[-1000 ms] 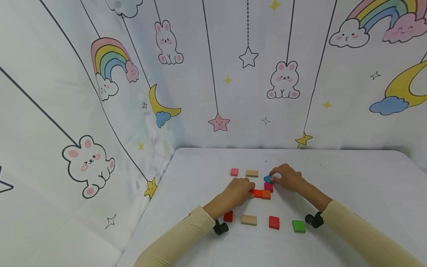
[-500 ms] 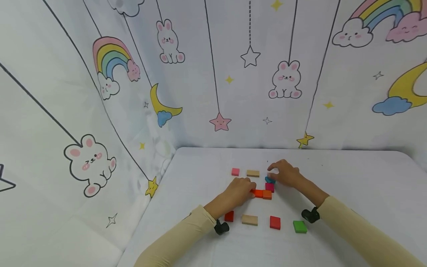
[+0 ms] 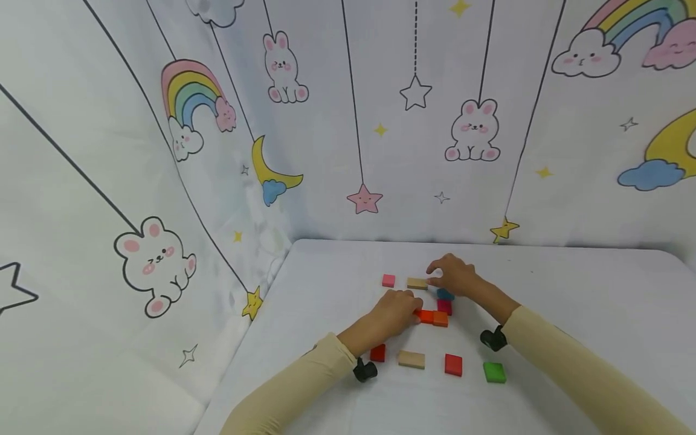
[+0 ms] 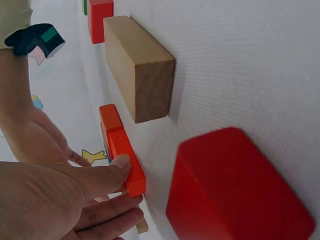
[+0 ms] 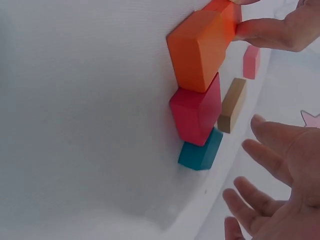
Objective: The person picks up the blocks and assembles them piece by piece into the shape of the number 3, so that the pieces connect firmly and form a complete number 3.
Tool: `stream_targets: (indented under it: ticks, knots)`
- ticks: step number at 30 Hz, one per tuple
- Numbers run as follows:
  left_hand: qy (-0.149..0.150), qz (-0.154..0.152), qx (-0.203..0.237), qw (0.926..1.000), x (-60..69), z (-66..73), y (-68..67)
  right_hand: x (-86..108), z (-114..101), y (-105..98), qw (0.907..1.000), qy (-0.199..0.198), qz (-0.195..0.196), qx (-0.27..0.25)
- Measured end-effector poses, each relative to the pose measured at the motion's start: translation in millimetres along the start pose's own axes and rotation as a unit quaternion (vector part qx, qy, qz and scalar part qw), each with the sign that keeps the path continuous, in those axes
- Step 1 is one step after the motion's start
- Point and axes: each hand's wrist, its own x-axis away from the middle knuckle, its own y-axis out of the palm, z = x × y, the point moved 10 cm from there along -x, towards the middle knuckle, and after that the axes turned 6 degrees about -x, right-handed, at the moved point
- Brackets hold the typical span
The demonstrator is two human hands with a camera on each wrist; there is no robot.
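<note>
My left hand (image 3: 393, 315) pinches a bright orange-red block (image 4: 127, 162) at one end of a row, its thumb on the block's face in the left wrist view. Touching that block is an orange block (image 5: 197, 47). A crimson block (image 5: 197, 112) and then a teal-blue block (image 5: 201, 150) continue from it, forming a corner. My right hand (image 3: 455, 277) hovers above the blue block with fingers spread and holds nothing. Its fingertips are near a plain wooden block (image 3: 417, 283) at the back; in the right wrist view a gap shows between them.
A pink block (image 3: 388, 280) lies left of the back wooden block. Nearer me are a red block (image 3: 377, 353), another wooden block (image 3: 411, 359), a second red block (image 3: 454, 365) and a green block (image 3: 495, 372). A patterned cloth wall (image 3: 326, 223) borders the white table.
My right hand has let go of the blue block, lifted and shifted left toward the back wooden block. The left hand keeps its pinch, and the head view has turned slightly left.
</note>
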Motion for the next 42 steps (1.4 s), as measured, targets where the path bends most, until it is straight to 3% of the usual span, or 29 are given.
stream_targets:
  ticks: [10,15,42]
  knots:
    - [-0.002,-0.011,-0.002,0.9999,-1.8,1.0,-0.4,-14.8,-16,8,0.9991,-0.022,-0.015,0.033]
    - [-0.003,-0.011,-0.003,0.9999,-2.3,0.4,-0.2,-18.3,-18,10,0.9989,-0.01,-0.034,0.031]
    - [-0.006,-0.009,-0.017,0.9998,-0.3,2.8,-3.0,-25.6,-9,16,0.9974,0.003,-0.069,0.02]
